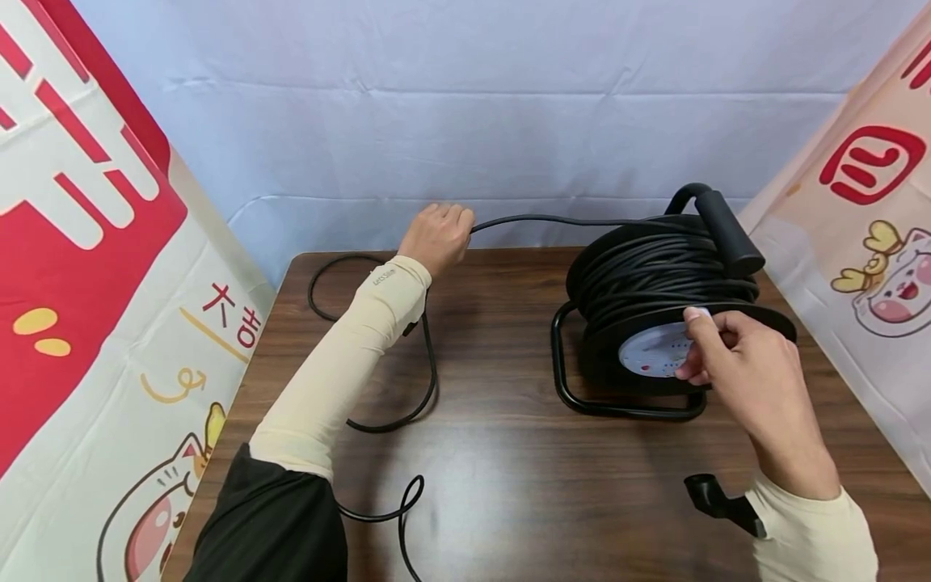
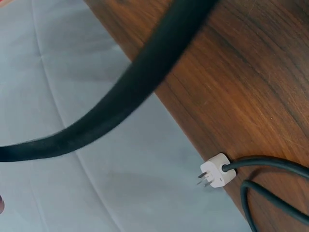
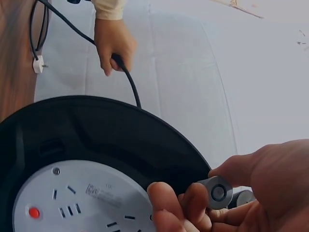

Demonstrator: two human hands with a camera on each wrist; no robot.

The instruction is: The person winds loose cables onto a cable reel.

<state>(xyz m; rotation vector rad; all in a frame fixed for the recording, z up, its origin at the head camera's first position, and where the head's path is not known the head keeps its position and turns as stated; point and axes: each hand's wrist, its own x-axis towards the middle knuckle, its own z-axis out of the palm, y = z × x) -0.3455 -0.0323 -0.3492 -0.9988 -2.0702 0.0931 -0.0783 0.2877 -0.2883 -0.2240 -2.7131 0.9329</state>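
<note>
A black cable reel (image 1: 658,275) stands on a tubular frame at the right of the table, wound with several turns of black cable (image 1: 553,218). My left hand (image 1: 439,238) grips the cable where it runs left from the reel near the back edge. At the reel's near side, my right hand (image 1: 756,376) pinches a small grey knob (image 3: 218,192) at the rim between thumb and fingers. The reel's pale socket panel (image 3: 91,198) carries slots and a red button (image 3: 34,212). In the left wrist view, a white plug (image 2: 217,170) ends the loose cable by the table edge.
Loose cable loops (image 1: 434,364) lie across the left of the wooden table (image 1: 502,453). The reel's thick black carrying handle (image 1: 730,234) juts up over it. Pale cloth (image 1: 480,129) hangs behind, with printed banners (image 1: 218,202) at both sides.
</note>
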